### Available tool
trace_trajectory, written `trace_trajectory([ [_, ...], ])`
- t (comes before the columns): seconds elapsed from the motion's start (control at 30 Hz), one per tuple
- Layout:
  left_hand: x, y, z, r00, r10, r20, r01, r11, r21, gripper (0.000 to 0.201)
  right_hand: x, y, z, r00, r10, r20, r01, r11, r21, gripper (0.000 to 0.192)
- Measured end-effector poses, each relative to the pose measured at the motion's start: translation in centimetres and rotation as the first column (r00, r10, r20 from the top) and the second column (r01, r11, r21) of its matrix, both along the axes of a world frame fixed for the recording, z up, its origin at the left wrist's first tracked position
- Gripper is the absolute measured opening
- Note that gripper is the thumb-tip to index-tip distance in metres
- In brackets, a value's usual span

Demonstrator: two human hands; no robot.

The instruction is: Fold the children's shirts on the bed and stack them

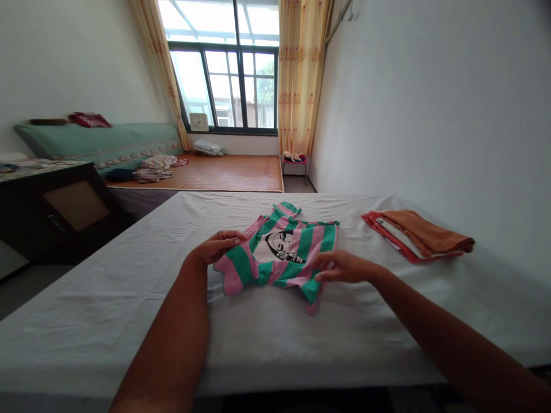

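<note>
The left hand rested on the near-left edge of the striped shirt, its fingers curled over the green-and-pink cloth and seemingly pinching a fold, though how firmly they were closed could not be told. The right hand lay on the shirt's near-right edge, fingers bent down onto the fabric, a corner hanging loose just below it; whether it gripped or only pressed was unclear. The hands were apart, one at each side of the garment. The shirt lay crumpled, print upward, near the middle of the white sheet covering the bed. To the right of the shirt, well apart, sat a folded stack of orange and red cloth. Beyond the shirt, a second bed with a brown mat stood under the window, with small clothes heaped at its left. The likeliest slip seemed a bunched fold: the cloth was thin and already rumpled, so uneven pulls from the two hands could twist it, or drag the sheet into wrinkles beneath.
</note>
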State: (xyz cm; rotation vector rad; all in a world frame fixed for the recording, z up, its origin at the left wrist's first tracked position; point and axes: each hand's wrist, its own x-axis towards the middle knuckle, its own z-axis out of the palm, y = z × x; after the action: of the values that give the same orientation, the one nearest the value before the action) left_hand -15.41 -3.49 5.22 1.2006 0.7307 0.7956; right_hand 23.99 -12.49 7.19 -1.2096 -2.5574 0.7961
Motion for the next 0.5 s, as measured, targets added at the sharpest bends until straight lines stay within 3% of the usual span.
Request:
trace_trajectory([
  [0.1,0.3,-0.1,0.2,1.0,0.028,0.012,-0.028,1.0,0.007,0.027,-3.3,-3.1,-2.6,0.997,-0.053,0.058,0.04,0.979,0.199,0.068],
  [0.2,0.5,-0.2,0.6,0.995,0.092,0.048,-0.093,0.996,0.006,0.026,-4.4,-3.8,-3.8,0.981,-0.185,0.066,0.154,0.935,0.321,0.043],
  [0.27,0.4,-0.5,1.0,0.984,0.158,0.086,-0.159,0.987,0.006,0.024,-4.0,-3.4,-3.4,0.968,-0.251,0.004,0.235,0.912,0.335,0.025],
  [0.37,-0.2,-1.3,1.8,0.929,0.325,0.179,-0.336,0.941,0.035,0.015,-1.9,-2.9,-0.6,0.908,-0.336,-0.25,0.399,0.876,0.272,0.018],
  [0.43,-0.6,-2.2,2.8,0.839,0.447,0.311,-0.49,0.868,0.073,0.007,0.0,-3.4,2.4,0.824,-0.36,-0.437,0.461,0.875,0.148,0.015],
  [0.5,-1.0,-3.3,4.2,0.732,0.492,0.472,-0.604,0.789,0.114,0.006,1.7,-4.4,5.7,0.743,-0.374,-0.555,0.473,0.88,0.04,0.015],
])
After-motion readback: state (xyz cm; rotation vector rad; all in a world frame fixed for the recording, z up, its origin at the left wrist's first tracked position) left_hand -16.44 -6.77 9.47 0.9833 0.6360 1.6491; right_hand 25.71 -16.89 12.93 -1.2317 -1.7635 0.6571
